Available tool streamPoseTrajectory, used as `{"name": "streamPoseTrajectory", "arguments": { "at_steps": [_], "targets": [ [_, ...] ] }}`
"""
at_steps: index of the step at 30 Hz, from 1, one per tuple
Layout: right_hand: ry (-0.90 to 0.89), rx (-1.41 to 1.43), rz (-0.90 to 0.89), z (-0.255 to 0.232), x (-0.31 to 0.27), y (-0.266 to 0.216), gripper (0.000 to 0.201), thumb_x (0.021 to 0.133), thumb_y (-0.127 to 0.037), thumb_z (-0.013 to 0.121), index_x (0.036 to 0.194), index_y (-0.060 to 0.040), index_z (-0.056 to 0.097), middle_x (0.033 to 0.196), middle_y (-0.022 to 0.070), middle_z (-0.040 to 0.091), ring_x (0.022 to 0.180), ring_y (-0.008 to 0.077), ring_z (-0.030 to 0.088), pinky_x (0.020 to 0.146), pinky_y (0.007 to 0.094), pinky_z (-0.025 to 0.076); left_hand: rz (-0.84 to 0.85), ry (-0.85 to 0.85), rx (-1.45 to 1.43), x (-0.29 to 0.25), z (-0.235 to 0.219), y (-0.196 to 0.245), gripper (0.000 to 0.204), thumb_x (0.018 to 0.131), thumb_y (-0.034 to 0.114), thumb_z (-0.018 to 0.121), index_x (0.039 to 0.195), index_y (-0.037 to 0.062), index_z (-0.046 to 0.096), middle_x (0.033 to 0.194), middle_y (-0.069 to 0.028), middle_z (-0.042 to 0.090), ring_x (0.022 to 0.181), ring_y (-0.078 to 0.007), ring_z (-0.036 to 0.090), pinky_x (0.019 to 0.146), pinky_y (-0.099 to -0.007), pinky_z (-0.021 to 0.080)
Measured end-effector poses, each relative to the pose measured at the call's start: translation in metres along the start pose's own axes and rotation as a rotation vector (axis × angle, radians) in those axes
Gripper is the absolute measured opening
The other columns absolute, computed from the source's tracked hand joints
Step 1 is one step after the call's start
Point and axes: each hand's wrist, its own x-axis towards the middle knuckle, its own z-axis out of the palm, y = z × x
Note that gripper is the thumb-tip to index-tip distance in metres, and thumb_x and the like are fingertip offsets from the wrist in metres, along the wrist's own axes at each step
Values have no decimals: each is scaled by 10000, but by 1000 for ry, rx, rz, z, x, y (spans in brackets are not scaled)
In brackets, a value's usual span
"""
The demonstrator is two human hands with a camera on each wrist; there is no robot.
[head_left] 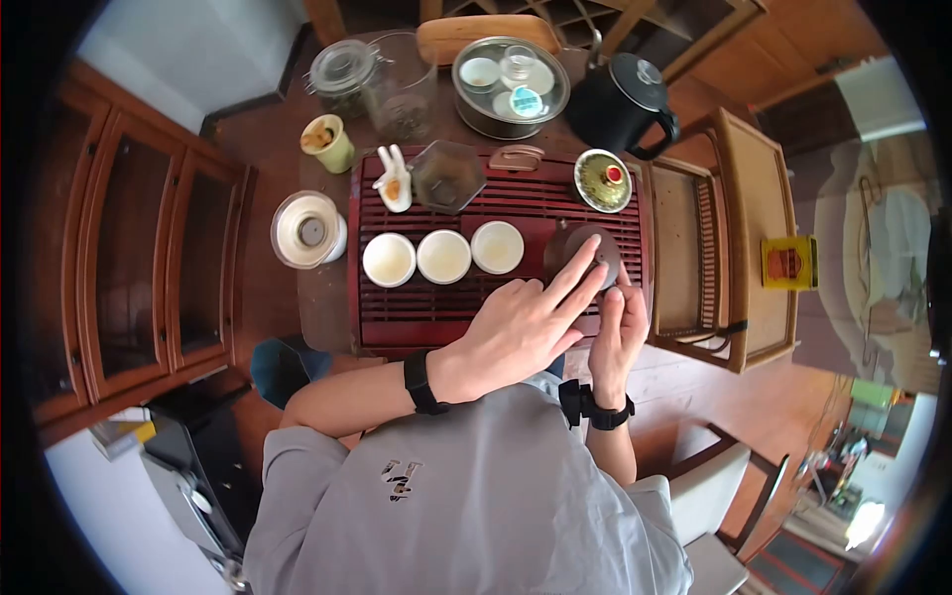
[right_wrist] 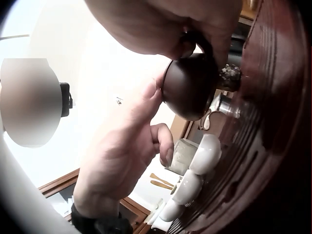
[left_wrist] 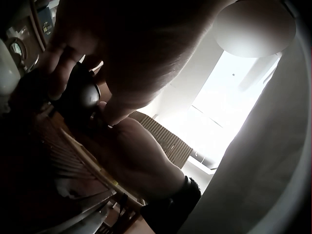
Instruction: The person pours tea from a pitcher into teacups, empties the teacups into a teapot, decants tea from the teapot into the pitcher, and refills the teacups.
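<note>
Over the right part of the slatted red tea tray (head_left: 436,315), a small dark brown teapot (right_wrist: 187,87) is held close above the slats. My right hand (head_left: 620,332) grips its looped handle, fingers curled round it in the right wrist view. My left hand (head_left: 516,325) reaches across from the left, two straight fingers resting on the teapot's lid. To the left stand three white cups, a left cup (head_left: 389,260), a middle cup (head_left: 443,257) and a right cup (head_left: 498,247). In the left wrist view both hands are dark and the teapot is mostly hidden.
A green lidded bowl (head_left: 603,180) sits at the tray's back right, near a black kettle (head_left: 625,99). A glass pitcher (head_left: 448,177) and a white hand-shaped ornament (head_left: 394,180) stand at the back left. Beyond are a round metal basin (head_left: 508,127) and glass jars. A strainer (head_left: 309,230) stands left.
</note>
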Motion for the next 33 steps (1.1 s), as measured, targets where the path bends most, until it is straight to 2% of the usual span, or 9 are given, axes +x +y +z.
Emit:
{"name": "streamPoseTrajectory", "arguments": {
  "at_steps": [2,12,18,21,23,26,28,31,33],
  "targets": [
    [-35,-55,-59,3,13,-13,115,1028,-37,500,954,13,573,1458,213,555,811,45,480,705,215,411,-31,50,-11,1,-12,4,857,782,223,802,1517,48,397,1641,-193,250,734,-213,642,704,-333,544],
    [-445,-283,-286,41,85,-86,219,1032,-45,499,1179,63,620,1379,162,631,1184,176,591,1049,317,430,-192,340,-310,-8,-34,-14,975,846,209,767,1605,47,178,1667,-229,107,1080,-374,657,728,-353,588],
    [-519,-452,-377,70,108,-112,279,1017,-107,572,1243,37,651,991,152,720,827,114,629,765,281,522,-229,463,-621,-11,-37,-24,940,906,211,736,1614,46,141,1680,-223,62,1136,-312,608,734,-347,572],
    [-588,-510,-369,80,115,-128,246,1008,-131,601,1154,56,662,868,161,702,734,121,634,684,277,522,-293,418,-726,-11,-43,-36,783,1039,405,512,1621,53,124,1693,-187,46,1019,-218,609,672,-286,534],
    [-590,-563,-497,88,122,-132,225,977,-144,635,1089,46,677,811,212,681,692,264,691,652,331,535,-417,271,-882,-16,-61,-37,772,1070,591,236,1629,74,108,1703,-136,39,771,-140,579,585,-238,488],
    [-590,-581,-558,97,131,-134,205,955,-167,651,1004,28,688,797,242,675,730,385,688,650,393,540,-451,250,-1103,-19,-73,-44,828,1038,678,141,1633,104,93,1701,-113,36,690,-108,545,570,-233,491],
    [-601,-585,-572,103,137,-141,207,947,-184,654,958,20,690,792,252,671,762,433,671,654,427,540,-496,238,-1191,-19,-74,-51,951,975,784,140,1632,98,109,1358,-129,560,685,-119,560,570,-250,477],
    [-678,-668,-625,111,146,-148,269,950,-238,631,893,20,683,798,251,672,781,440,662,679,494,531,-541,218,-1261,-17,-87,-55,999,948,821,138,1630,91,129,811,-49,620,672,-126,575,565,-263,466],
    [-673,-679,-655,116,151,-150,266,940,-235,635,889,21,682,809,251,672,797,439,661,701,494,532,-534,198,-1275,-18,-94,-56,1019,946,822,136,1624,61,129,1149,-118,616,668,-139,567,562,-279,468]
  ]
}}
